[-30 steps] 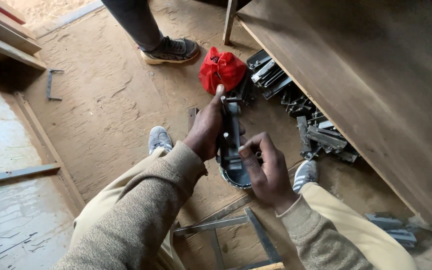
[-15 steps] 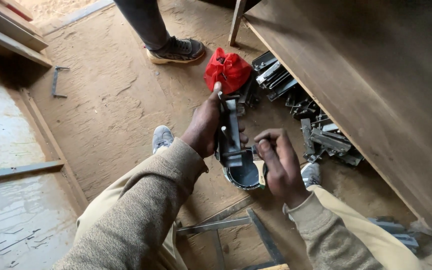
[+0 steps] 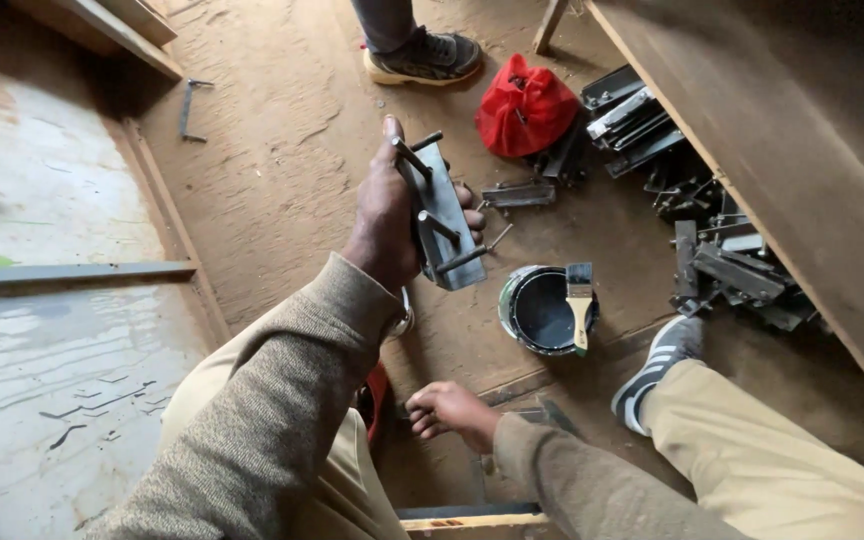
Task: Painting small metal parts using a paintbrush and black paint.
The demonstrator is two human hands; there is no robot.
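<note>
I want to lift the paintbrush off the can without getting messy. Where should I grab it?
Pinch the paintbrush by its pale wooden handle, coming from above at the can's near rim. The handle overhangs there, while the dark bristles lie at the far rim.

Grey metal plate (image 3: 442,215) with three protruding rods, tilted upright, aloft above the sawdust floor.

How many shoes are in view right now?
3: a dark worn shoe at top centre, a grey striped sneaker beside the paint can, another barely showing behind the left hand.
</note>
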